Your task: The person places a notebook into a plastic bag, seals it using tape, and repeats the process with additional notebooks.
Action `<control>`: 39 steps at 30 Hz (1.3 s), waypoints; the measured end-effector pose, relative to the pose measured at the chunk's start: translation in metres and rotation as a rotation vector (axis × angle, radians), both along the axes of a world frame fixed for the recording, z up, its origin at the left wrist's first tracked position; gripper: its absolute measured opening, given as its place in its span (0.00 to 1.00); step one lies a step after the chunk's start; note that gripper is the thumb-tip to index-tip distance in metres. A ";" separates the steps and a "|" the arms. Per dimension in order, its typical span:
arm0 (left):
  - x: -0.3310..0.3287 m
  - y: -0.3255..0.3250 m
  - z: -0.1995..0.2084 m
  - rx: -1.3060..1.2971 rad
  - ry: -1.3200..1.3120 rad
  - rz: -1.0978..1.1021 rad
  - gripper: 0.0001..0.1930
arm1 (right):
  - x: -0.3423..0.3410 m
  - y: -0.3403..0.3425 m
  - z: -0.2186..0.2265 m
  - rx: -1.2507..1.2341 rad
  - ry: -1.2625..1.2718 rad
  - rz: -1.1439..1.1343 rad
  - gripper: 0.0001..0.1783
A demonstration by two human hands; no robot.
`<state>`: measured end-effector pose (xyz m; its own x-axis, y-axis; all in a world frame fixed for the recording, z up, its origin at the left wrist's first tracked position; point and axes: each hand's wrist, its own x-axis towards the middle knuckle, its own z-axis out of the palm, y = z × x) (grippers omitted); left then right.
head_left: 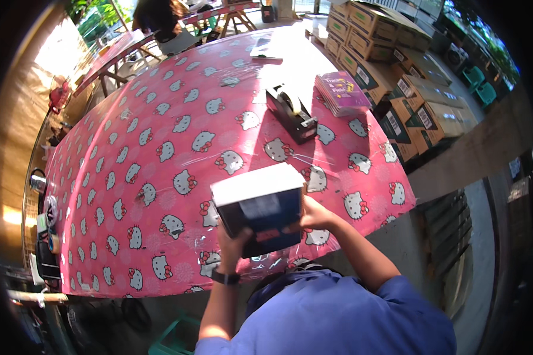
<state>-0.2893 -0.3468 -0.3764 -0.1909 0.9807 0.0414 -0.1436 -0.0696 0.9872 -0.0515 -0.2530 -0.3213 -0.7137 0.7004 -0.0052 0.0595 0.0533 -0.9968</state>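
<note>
Both of my hands hold a thick dark blue block with a bright white top [257,210], which looks like a bundle of books, though its kind is not certain. My left hand [234,242] grips its lower left side, thumb on the dark face. On the right side, my right hand [311,216] is closed around the edge, with the thumb across the front. The block is tilted just above the near edge of the table. Beyond it, a black tape dispenser [302,124] with a roll of tape lies beside a stack of purple books [343,93].
A pink cloth with cat faces [154,201] covers the table under clear plastic. A flat white-and-dark item [266,48] lies at the far end. Cardboard boxes [429,112] are piled at the right. Another person [160,18] is at the far left, near a second table [109,56].
</note>
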 end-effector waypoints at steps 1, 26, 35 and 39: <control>0.004 0.016 0.020 -0.106 -0.120 -0.032 0.23 | 0.000 0.005 -0.010 -0.017 0.001 -0.080 0.45; -0.018 0.060 -0.014 -0.626 -0.153 0.022 0.23 | 0.098 -0.014 0.009 -0.317 0.025 -0.413 0.20; 0.011 0.052 -0.004 -0.531 0.127 0.187 0.60 | -0.072 -0.051 0.014 0.490 -0.688 0.054 0.26; 0.020 0.038 0.008 -0.429 0.608 0.201 0.70 | -0.082 -0.072 -0.020 0.608 -0.491 0.146 0.13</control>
